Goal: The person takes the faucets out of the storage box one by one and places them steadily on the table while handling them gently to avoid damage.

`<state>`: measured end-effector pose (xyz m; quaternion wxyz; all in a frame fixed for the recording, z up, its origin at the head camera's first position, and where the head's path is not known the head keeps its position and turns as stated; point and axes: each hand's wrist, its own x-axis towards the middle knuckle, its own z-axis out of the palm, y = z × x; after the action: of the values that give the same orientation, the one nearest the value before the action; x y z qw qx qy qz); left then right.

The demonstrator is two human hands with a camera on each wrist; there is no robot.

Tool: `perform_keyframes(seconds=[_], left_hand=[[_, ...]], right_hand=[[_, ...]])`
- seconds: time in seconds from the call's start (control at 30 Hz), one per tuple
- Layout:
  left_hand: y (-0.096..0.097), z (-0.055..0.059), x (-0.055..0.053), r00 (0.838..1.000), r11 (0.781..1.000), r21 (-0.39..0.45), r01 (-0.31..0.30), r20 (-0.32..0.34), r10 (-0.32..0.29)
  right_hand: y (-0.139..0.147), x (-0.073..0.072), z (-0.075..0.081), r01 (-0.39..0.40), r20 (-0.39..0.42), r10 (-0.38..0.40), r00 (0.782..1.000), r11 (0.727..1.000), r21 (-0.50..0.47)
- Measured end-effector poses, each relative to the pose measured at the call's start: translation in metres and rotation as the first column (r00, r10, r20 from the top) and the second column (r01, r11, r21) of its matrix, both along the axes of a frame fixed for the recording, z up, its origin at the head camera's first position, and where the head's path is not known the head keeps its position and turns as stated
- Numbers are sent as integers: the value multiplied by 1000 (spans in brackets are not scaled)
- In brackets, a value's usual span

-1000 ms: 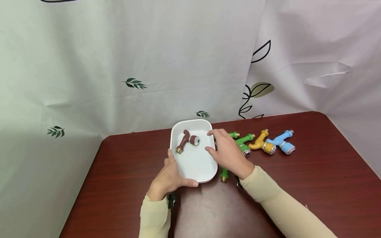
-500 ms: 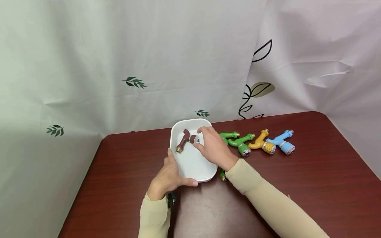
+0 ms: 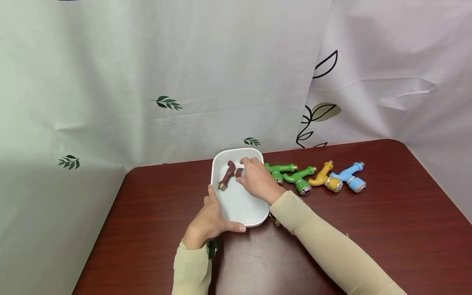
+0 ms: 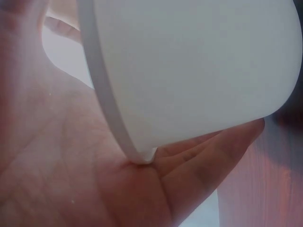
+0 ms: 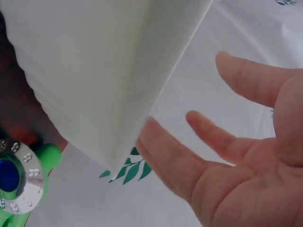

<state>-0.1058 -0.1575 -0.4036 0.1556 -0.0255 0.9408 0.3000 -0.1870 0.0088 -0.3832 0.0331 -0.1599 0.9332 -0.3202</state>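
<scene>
A white tray with a raised rim sits near the table's far edge, a brown tap lying inside it. My left hand holds the tray's near left corner, thumb along the front rim. In the left wrist view, the palm meets the rim and fingers lie against the outer wall. My right hand reaches over the tray's right side, thumb and fingers parted around the tap's knob end, which is partly hidden. The right wrist view shows these fingers spread, holding nothing, beyond the tray wall.
Right of the tray lie two green taps, a yellow tap and a light blue tap on the dark red table. A brass tap end shows beneath my right sleeve. A white leaf-patterned curtain hangs behind.
My right hand has moved left from the tray's right rim to the brown tap's knob, uncovering the green taps. My left hand and the tray have stayed put.
</scene>
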Motion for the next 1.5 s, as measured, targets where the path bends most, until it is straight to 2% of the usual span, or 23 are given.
perform_keyframes(seconds=[0.23, 0.43, 0.77, 1.03, 1.33, 1.5], left_hand=[[1, 1, 0, 1000, 1000, -12, 5, -9, -5], [2, 1, 0, 1000, 1000, -9, 3, -6, -3], [2, 2, -1, 1000, 1000, -7, 6, -11, -6], [1, 2, -1, 1000, 1000, -2, 11, -17, -11], [1, 1, -1, 1000, 1000, -2, 1, -19, -1], [1, 0, 0, 1000, 1000, 1, 1, -10, -1]], right_hand=[[-2, -9, -3, -36, 49, 32, 998, 996, 76], [-4, -15, -13, -113, 106, 99, 989, 984, 136], [-5, -18, -26, -172, 8, 174, 985, 967, 186], [-6, -18, -33, -168, -35, 181, 983, 957, 237], [-7, -18, -37, -182, -47, 200, 979, 952, 247], [-8, -17, -37, -187, -20, 197, 980, 955, 231]])
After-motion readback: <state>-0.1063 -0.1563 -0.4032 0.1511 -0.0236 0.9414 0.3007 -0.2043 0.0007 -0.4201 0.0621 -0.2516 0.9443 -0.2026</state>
